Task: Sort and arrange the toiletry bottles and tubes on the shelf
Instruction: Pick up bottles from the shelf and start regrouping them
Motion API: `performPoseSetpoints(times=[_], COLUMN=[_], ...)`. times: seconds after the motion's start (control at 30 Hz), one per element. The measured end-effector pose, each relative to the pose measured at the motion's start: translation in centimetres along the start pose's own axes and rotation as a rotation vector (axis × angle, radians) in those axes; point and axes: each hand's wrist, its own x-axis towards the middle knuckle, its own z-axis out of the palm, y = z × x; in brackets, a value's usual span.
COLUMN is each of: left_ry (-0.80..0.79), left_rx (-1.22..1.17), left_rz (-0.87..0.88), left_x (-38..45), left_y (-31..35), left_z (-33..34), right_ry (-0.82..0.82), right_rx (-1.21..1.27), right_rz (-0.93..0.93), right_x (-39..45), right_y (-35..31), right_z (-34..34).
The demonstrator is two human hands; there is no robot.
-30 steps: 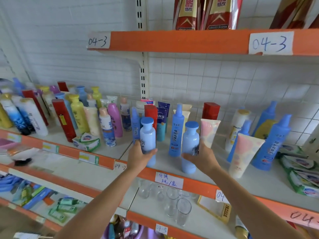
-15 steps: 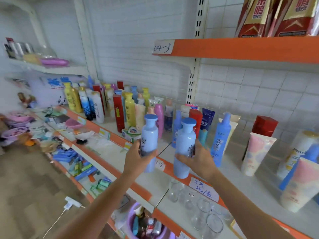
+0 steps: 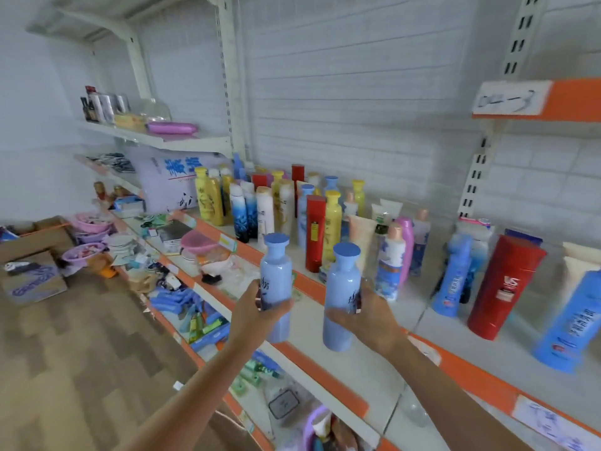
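Pale-blue bottles, two, left hand [image 3: 252, 312] grip clamped on one [image 3: 275, 288], right hand [image 3: 374, 315] on other [image 3: 341, 297]

Two pale blue bottles [image 3: 275, 281], two red bottles [image 3: 314, 232], two hands [image 3: 257, 315].

Label [image 3: 511, 98] on upper orange shelf edge smeared, writing unreadable. Blue bottle [image 3: 567, 320] at right cut by frame edge. Left hand [image 3: 257, 312] hides lower print on its pale blue bottle [image 3: 276, 288]. Price tag [image 3: 549, 424] at bottom right blurred, illegible.
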Motion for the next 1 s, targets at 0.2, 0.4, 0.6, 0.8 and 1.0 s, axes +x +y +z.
performPoseSetpoints(times=[0.2,0.4,0.6,0.8,1.0], left_ry=[-0.066,-0.114,-0.172,-0.19,-0.285], left_rx=[0.008,-0.039,-0.065,-0.034,-0.072], left_rz=[-0.043,-0.074,-0.057,-0.007,0.041], left_x=[4.0,7.9,14.3,20.5,24.8], left_y=[-4.3,-6.1,-7.2,-7.2,-7.9], left_z=[-6.5,-8.7,-8.5,-7.8,-6.7], right_ry=[0.001,0.01,0.114,0.208,0.285], right_rx=[0.039,0.035,0.176,0.198,0.12], right_rz=[0.028,0.065,0.062,0.107,0.186], right_x=[2.7,7.2,14.8,22.3,26.1], right_y=[-3.4,-5.7,-6.7,-5.8,-4.2], right_z=[8.1,11.0,11.8,13.6,14.9])
